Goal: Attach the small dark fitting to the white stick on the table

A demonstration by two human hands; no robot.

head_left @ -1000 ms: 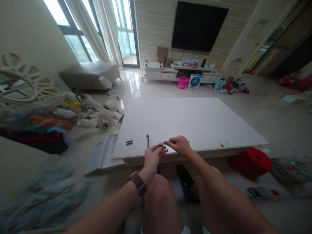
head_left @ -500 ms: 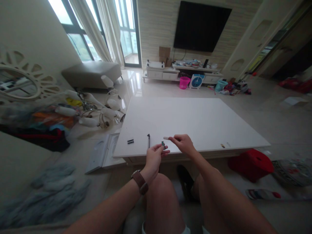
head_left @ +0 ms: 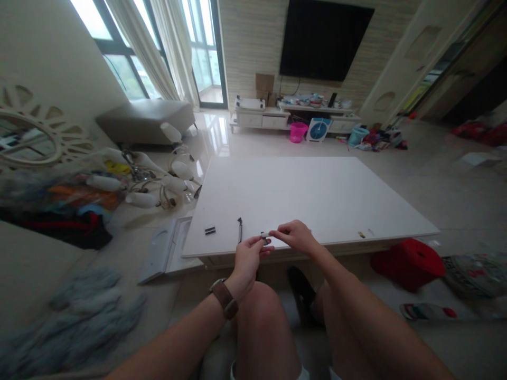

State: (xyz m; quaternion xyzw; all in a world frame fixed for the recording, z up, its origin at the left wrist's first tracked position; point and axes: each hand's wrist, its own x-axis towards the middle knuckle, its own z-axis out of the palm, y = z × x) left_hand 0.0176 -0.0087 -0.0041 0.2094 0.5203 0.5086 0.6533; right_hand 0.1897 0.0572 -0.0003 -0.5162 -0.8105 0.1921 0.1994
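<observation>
Left hand point(head_left: 247, 258) is pinching a small dark piece point(head_left: 266, 242) between thumb and fingers, other fingers kind of loosely spread, and there's a brown-strapped watch point(head_left: 224, 298) on that wrist. Right hand point(head_left: 297, 235) is mostly curled up, gripping a thin white stick point(head_left: 265, 234) that pokes out toward the left hand. The stick's tip is right at the dark piece, but it's too tiny to tell if they actually touch. Both pieces are held over the near edge of a big white table point(head_left: 301, 195).

On the table, a slim dark rod point(head_left: 240, 230) lies just beyond the left hand, pointing away from the person. Left of that, two short black bars point(head_left: 210, 230) sit side by side. Well off to the right, near the same edge, there's a little brownish bit point(head_left: 362, 235) with something small and see-through point(head_left: 371, 231) beside it, no clue what.

Around the table: red stool point(head_left: 412, 264) by the near right corner, open white box point(head_left: 158, 253) on the floor at the left, and a lamp with a bunch of white shades point(head_left: 142, 199) past that. Far side has a pink basket point(head_left: 298, 132) next to a blue-and-white fan point(head_left: 318, 130), under a big black TV point(head_left: 325, 39) on the wall.
</observation>
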